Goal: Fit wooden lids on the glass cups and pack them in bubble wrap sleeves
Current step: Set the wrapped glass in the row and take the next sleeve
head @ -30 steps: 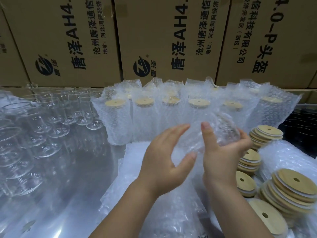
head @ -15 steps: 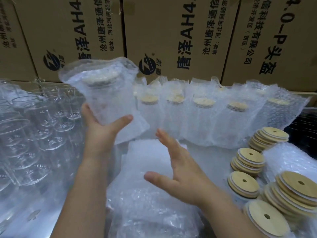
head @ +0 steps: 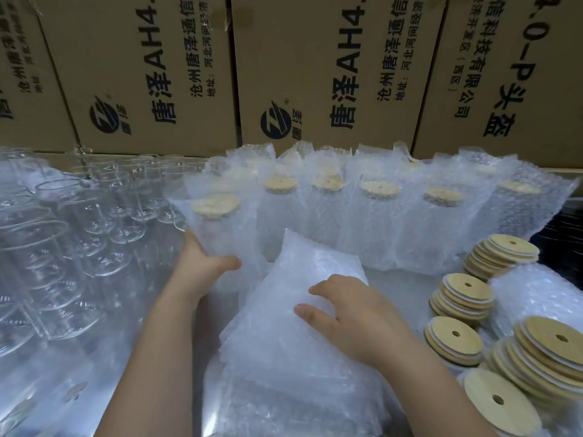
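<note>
Against cardboard boxes (head: pixel 151 74), on the shiny table (head: pixel 94 373) (lids (head: pixel 454 339) stacked right), left hand (head: pixel 198 269) grips 1 wrapped cup (head: pixel 220 234); right hand (head: pixel 356 320) lies loose-fingered on flat sleeves (head: pixel 284 373).

Soft, even light from above, fairly bright, cool cast. Glossy bench (head: pixel 94 389) throws broad white glare toward its left edge, washing out the glass cups (head: pixel 79 247). Bubble wrap sleeves (head: pixel 299 357) blow near white, texture mushy. Sleeved cup (head: pixel 220 241) in my left hand (head: pixel 202 266) reads hazy, its lid (head: pixel 216 205) a pale smear. Faint soft shadow under my right hand (head: pixel 356 320). Wide-angle bend: cartons (head: pixel 331 74) along the back edge lean outward. My forearms (head: pixel 151 373) at the near edge look soft.
</note>
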